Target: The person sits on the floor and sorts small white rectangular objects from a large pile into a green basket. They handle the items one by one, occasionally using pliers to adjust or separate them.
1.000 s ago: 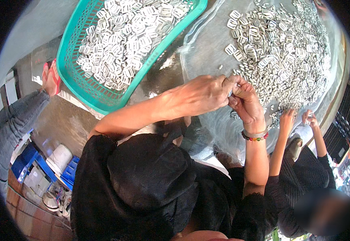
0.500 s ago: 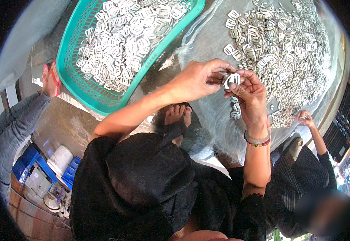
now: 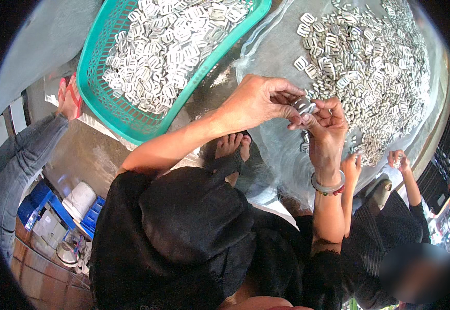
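Note:
Between my two hands, in front of the sheet, is a small silvery slide buckle (image 3: 303, 105). There may be more than one piece here, since fingers cover part of it. My left hand (image 3: 258, 103) pinches it from the left with thumb and fingertips. From the right, my right hand (image 3: 327, 123) holds the same piece with thumb and curled fingers, a bracelet on its wrist. Behind my hands, a pile of loose buckles and small pebble-like grey pieces (image 3: 362, 77) is spread on a translucent plastic sheet (image 3: 269, 67).
A green plastic basket (image 3: 88, 82) of similar buckles stands at the upper left. Close on my right sits a co-worker, with one hand (image 3: 399, 161) and another hand (image 3: 352, 164) at the sheet's edge. Another person's sandalled foot (image 3: 70, 98) is at left, near blue crates (image 3: 93, 217).
The buckle has tilted between my fingers, and my right hand sits slightly lower. A co-worker's second hand has come into view beside my right wrist. The whole view has shifted a little.

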A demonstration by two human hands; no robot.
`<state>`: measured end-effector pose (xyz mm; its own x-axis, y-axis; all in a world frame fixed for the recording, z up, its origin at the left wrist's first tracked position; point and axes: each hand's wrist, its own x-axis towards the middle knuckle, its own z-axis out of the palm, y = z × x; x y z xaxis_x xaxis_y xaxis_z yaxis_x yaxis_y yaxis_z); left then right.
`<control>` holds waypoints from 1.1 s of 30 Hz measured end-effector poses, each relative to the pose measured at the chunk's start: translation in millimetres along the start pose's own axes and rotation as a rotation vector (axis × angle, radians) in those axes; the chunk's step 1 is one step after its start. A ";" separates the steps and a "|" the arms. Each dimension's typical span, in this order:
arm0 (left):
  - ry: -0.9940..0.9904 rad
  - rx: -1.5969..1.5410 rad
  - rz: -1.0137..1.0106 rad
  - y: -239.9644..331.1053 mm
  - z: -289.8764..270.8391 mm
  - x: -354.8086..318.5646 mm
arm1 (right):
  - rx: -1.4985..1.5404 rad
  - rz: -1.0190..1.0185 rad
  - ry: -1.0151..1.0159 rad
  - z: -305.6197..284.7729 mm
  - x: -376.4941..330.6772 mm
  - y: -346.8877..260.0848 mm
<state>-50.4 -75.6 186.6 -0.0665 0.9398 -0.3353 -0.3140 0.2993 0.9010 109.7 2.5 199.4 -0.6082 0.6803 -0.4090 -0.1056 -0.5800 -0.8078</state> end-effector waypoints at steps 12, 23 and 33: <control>-0.006 0.925 0.521 -8.0 1.6 -9.8 | -0.171 0.132 -0.214 -23.4 14.2 5.0; -0.001 0.702 0.082 -1.2 18.5 -8.3 | -0.150 0.202 -0.254 -42.4 10.4 14.9; 0.171 0.201 0.126 19.0 19.1 7.8 | 0.148 0.014 -0.178 -9.7 19.4 -5.5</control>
<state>-38.8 -59.4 206.3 -0.2573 0.9353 -0.2431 -0.1001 0.2245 0.9693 106.2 23.2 191.8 -0.7379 0.5900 -0.3277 -0.2026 -0.6569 -0.7263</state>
